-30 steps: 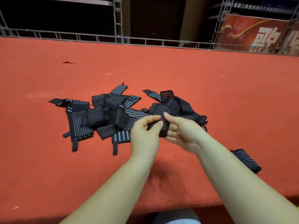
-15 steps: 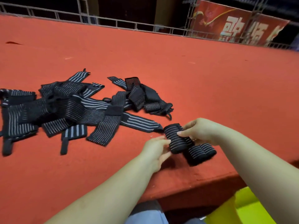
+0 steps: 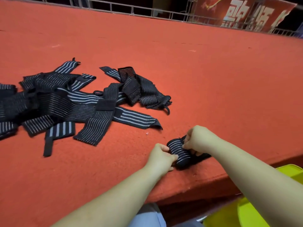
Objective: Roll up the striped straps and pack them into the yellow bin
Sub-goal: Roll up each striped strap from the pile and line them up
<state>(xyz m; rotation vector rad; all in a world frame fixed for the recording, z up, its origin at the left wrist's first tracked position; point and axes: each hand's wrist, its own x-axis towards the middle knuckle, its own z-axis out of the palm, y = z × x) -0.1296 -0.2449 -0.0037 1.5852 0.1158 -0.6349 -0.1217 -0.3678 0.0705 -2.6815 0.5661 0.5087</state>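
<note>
A rolled striped strap (image 3: 179, 153) lies on the red table (image 3: 213, 79) close to its near edge, a tight black cylinder ringed with pale stripes, held from both sides. The left hand (image 3: 159, 157) is at the roll's near-left end, its fingers curled against the cloth so that its grip is closed on the roll. The right hand (image 3: 199, 139) comes from the far-right side, fingers bent down and pinching the roll's upper end, so that grip too is clamped on the strap. Under and just behind the right hand more dark cloth (image 3: 200, 157) shows on the table, touching the roll; whether it is a 2nd roll or a loose tail cannot be told, as the hand hides most of it.

To the left and farther back, well apart from the hands, the unrolled straps (image 3: 68, 102) lie in a loose, overlapping heap, black with grey stripes, some ends fanned out flat toward the near edge. A smaller crumpled bunch (image 3: 141, 89) sits just to the right of that heap, touching it.

The yellow bin (image 3: 250, 213) stands below the table's near edge at the lower right, partly hidden by the right forearm; its inside is not visible enough to tell what it holds. Between the forearms, a patch of grey clothing (image 3: 147, 217) shows at the bottom. Along the table's far side runs a metal railing (image 3: 147, 11), with a red banner (image 3: 242, 12) bearing large white characters behind it at the upper right.
</note>
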